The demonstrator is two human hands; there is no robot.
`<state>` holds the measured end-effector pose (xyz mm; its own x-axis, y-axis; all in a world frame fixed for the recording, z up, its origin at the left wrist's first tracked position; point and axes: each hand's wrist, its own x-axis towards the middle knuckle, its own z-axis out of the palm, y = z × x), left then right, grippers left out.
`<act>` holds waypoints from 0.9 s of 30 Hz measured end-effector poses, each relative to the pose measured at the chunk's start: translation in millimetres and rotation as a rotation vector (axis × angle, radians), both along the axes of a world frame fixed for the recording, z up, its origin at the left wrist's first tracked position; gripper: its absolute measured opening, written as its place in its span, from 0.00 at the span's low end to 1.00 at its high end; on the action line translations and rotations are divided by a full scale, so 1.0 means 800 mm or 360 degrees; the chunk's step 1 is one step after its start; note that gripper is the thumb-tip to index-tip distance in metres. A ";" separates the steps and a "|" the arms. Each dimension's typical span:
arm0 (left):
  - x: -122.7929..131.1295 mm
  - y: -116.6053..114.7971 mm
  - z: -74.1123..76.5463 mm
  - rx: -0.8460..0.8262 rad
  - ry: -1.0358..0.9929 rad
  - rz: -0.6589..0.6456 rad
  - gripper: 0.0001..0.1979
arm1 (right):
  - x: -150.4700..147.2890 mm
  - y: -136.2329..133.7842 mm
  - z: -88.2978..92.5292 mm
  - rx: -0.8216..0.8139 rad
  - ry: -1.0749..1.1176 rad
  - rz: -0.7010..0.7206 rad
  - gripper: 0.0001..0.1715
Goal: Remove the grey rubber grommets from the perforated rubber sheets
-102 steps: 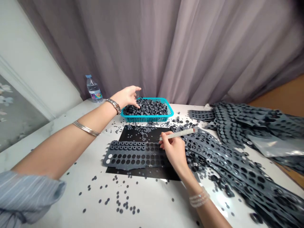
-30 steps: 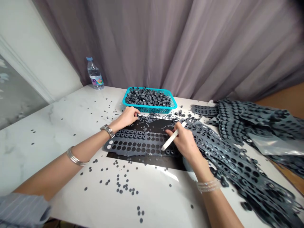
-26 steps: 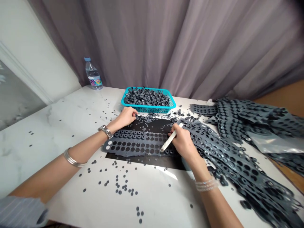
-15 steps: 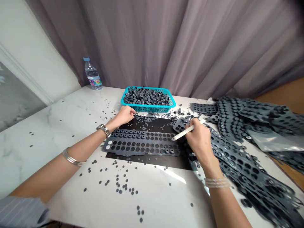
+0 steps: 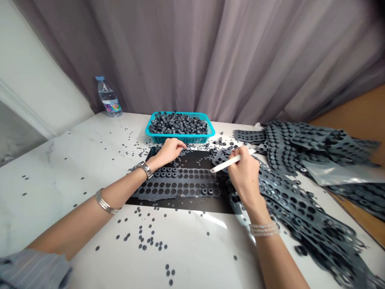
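Note:
In my right hand (image 5: 245, 170) is a slim white pen-like tool (image 5: 225, 165), its tip angled left over the upper right part of a perforated grey rubber sheet (image 5: 180, 185). That sheet has rows of round holes and lies on a black mat (image 5: 177, 203). Small dark rubber rings stand at its upper left and lower right. My left hand (image 5: 171, 151) hovers above the mat's far part, just in front of the turquoise basket (image 5: 180, 139). Its fingers stretch loosely to the right and look apart, with nothing visible in them. The basket is heaped with dark rubber pieces (image 5: 179, 123).
More perforated sheets (image 5: 288, 196) pile up along the right side, with clear plastic (image 5: 339, 174) among them. Small black discs (image 5: 150, 241) lie scattered over the white marbled table (image 5: 99, 192). A water bottle (image 5: 110, 98) stands at the back left, before a curtain (image 5: 168, 56).
My left hand has moved right from the mat's far left, its fingers loosening from a pinch. My right hand still holds the white tool over the sheet. The view has shifted slightly.

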<state>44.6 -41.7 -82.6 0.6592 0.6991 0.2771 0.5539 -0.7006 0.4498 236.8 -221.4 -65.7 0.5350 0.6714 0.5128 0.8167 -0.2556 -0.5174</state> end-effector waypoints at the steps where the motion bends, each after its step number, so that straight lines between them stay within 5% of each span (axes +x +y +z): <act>1: 0.004 -0.003 0.003 0.0009 -0.0007 -0.0007 0.15 | -0.002 0.000 0.001 -0.0002 0.0017 -0.0007 0.05; 5: -0.004 -0.012 0.018 0.0017 -0.0023 0.0030 0.16 | -0.008 0.000 0.006 0.0039 0.0277 0.0045 0.13; 10: -0.059 -0.044 0.019 0.0020 0.0158 -0.0041 0.16 | -0.011 0.003 0.005 0.0179 0.0751 0.0272 0.29; 17: -0.127 -0.092 -0.011 0.0247 0.0392 -0.0147 0.25 | -0.050 0.015 -0.007 0.0253 0.1217 0.0557 0.21; 22: -0.123 -0.100 -0.004 0.0407 0.0403 -0.0066 0.26 | -0.096 0.024 -0.022 0.0085 0.1400 0.0785 0.18; 27: -0.092 -0.114 0.016 0.0340 0.0293 -0.0207 0.16 | -0.114 0.023 -0.027 -0.0111 0.1155 0.0893 0.18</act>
<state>-29.4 -133.1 -69.5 0.7922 0.5441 0.2764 0.5117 -0.8390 0.1849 145.8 -203.3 -87.4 0.2964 0.9466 0.1272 0.3114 0.0301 -0.9498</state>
